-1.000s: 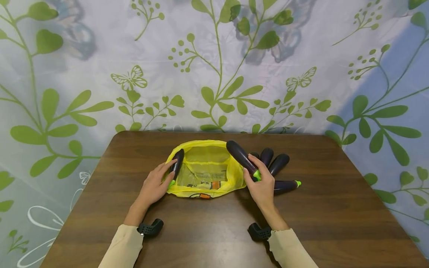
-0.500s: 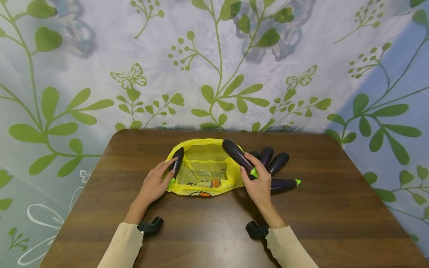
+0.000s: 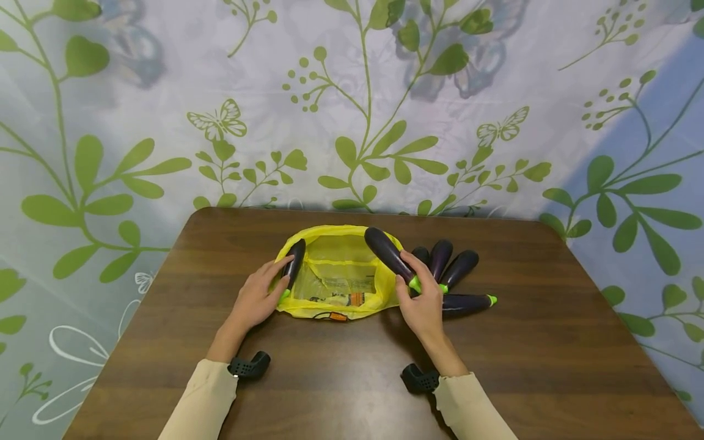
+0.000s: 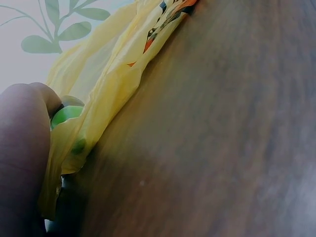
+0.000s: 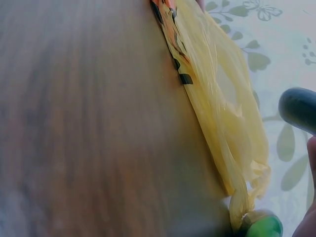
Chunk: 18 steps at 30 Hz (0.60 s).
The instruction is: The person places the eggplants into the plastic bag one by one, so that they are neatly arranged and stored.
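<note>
A yellow plastic bag [image 3: 352, 311] stands with its mouth wide on the table, printed in orange and black. At its left side my left hand [image 3: 255, 298] grips an eggplant [image 3: 296, 263] just inside the rim, the green stem end toward me. My right hand [image 3: 422, 299] holds another eggplant [image 3: 385, 247] near its green stem end, tilted with the dark tip over the bag's right rim. In the right wrist view that dark tip [image 5: 298, 109] stands apart from the bag. My right palm is hidden.
Several more eggplants lie to the right of the bag, one eggplant [image 3: 467, 304] pointing its green stem rightward. They rest on a brown wooden table [image 3: 341, 391]. Behind the table's far edge hangs a leaf-patterned cloth [image 3: 308, 140].
The right hand has shifted slightly left with its eggplant, whose tip is farther over the bag's rim. The left hand keeps its hold. The head view has tilted a little.
</note>
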Available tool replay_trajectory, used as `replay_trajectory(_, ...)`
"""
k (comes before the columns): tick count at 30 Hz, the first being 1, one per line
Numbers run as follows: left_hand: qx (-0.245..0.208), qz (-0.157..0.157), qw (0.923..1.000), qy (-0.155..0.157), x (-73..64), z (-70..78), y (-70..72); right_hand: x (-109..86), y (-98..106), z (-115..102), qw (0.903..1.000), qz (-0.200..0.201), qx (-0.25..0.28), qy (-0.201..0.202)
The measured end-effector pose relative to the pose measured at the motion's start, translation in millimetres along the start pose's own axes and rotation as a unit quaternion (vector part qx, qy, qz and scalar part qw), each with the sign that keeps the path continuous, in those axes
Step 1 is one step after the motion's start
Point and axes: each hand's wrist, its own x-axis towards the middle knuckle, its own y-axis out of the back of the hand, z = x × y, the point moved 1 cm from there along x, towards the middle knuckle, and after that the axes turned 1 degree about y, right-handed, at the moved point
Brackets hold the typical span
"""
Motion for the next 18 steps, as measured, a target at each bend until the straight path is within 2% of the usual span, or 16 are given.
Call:
replay_trajectory(10,0.003,0.002,1.0,-0.004,-0.1,0.4,1.6,3.0,-8,-34,1.0,0.001,0.004,0.005)
replay_trajectory(18,0.002,-0.002,1.0,-0.004,1.3,0.1,0.9,-8.3,-17,-4,1.0,-0.007,-0.001,-0.001)
